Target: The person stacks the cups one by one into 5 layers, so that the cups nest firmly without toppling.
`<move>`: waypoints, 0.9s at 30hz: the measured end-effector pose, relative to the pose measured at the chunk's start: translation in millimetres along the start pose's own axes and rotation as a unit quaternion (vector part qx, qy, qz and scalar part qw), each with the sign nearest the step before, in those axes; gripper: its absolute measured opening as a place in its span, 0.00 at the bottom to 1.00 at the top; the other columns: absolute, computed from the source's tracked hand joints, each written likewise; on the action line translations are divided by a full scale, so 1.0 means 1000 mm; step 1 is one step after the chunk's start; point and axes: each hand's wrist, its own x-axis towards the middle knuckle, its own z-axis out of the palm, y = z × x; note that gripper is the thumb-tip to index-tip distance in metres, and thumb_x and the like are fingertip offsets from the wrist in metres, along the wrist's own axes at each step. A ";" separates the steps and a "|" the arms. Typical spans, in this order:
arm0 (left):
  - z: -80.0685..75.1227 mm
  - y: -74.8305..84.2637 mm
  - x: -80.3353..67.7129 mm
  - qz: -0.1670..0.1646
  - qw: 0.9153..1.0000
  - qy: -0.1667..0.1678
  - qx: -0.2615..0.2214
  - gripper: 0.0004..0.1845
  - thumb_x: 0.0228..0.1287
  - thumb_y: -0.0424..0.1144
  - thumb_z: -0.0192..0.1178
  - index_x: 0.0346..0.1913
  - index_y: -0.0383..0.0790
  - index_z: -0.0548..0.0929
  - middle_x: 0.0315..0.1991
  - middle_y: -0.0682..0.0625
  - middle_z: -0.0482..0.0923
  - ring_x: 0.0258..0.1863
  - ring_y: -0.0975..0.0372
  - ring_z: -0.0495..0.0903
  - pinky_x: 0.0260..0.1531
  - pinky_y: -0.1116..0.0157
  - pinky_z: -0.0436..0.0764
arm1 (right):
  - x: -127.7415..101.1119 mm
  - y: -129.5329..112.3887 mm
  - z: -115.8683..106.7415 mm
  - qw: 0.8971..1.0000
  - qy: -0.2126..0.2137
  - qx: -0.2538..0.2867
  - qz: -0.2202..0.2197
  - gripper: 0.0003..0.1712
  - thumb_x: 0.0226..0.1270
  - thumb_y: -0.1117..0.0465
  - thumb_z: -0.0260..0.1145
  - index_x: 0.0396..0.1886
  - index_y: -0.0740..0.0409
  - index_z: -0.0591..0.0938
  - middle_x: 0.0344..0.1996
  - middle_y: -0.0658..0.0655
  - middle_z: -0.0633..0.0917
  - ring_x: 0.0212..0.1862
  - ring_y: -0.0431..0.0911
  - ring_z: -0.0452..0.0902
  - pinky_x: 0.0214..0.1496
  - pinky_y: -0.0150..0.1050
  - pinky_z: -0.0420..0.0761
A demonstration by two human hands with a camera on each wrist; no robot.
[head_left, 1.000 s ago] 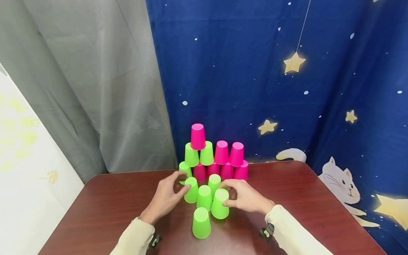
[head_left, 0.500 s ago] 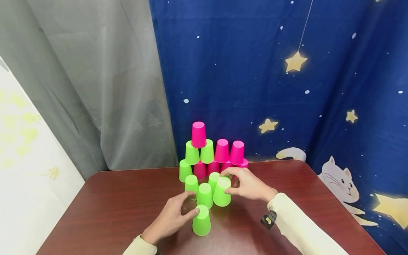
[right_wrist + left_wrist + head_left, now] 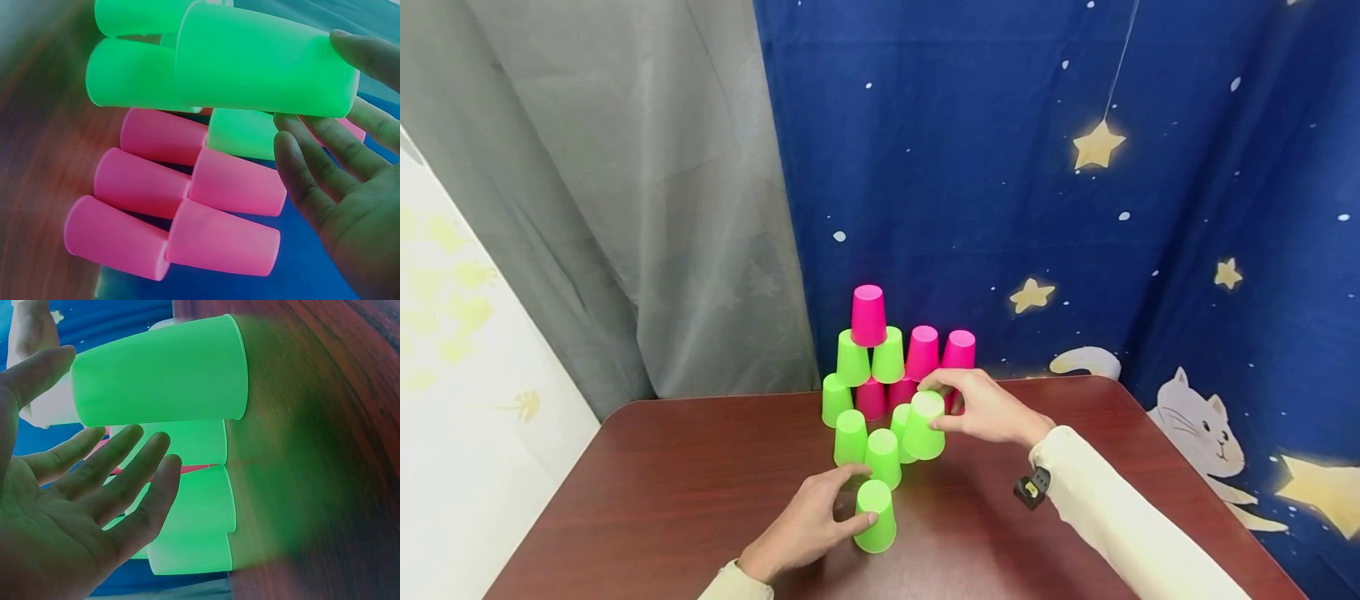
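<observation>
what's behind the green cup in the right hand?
Behind the lifted green cup in the right hand: another green cup and the pink cup stack, whose lower row is partly covered.

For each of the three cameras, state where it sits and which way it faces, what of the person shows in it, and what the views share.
Head: worn on the head, looking forward and down at the table and the stacked cups; both hands and sleeves show, the left hand gripping the near green cup, the right hand holding the lifted green cup.
Left wrist: looks past the left palm and fingers at the near green cup.
Right wrist: looks past the right fingers at the lifted green cup and pink cups.
Shared: each wrist view's cup also shows in the head view.
</observation>
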 end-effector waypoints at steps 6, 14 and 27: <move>0.000 0.001 0.002 0.006 1.000 0.003 0.027 0.26 0.63 0.51 0.69 0.58 0.42 0.79 0.51 0.58 0.83 0.44 0.69 0.82 0.47 0.65 0.83 | 0.009 -0.004 -0.014 1.000 0.003 0.000 0.000 0.24 0.55 0.59 0.78 0.52 0.50 0.83 0.42 0.46 0.86 0.42 0.41 0.80 0.40 0.34 0.84; 0.000 0.001 0.003 0.001 1.000 -0.013 0.012 0.21 0.61 0.46 0.71 0.56 0.45 0.79 0.48 0.56 0.84 0.41 0.71 0.84 0.47 0.64 0.85 | 0.024 -0.014 -0.031 1.000 0.015 -0.025 -0.002 0.23 0.54 0.59 0.79 0.51 0.50 0.83 0.41 0.47 0.86 0.44 0.42 0.79 0.42 0.32 0.84; 0.002 -0.001 0.002 0.004 0.999 -0.023 -0.026 0.20 0.62 0.44 0.71 0.55 0.46 0.79 0.49 0.52 0.85 0.44 0.65 0.89 0.46 0.67 0.86 | 0.050 -0.024 -0.049 0.999 0.014 -0.042 0.000 0.23 0.58 0.58 0.77 0.53 0.51 0.82 0.41 0.50 0.86 0.40 0.45 0.81 0.41 0.35 0.84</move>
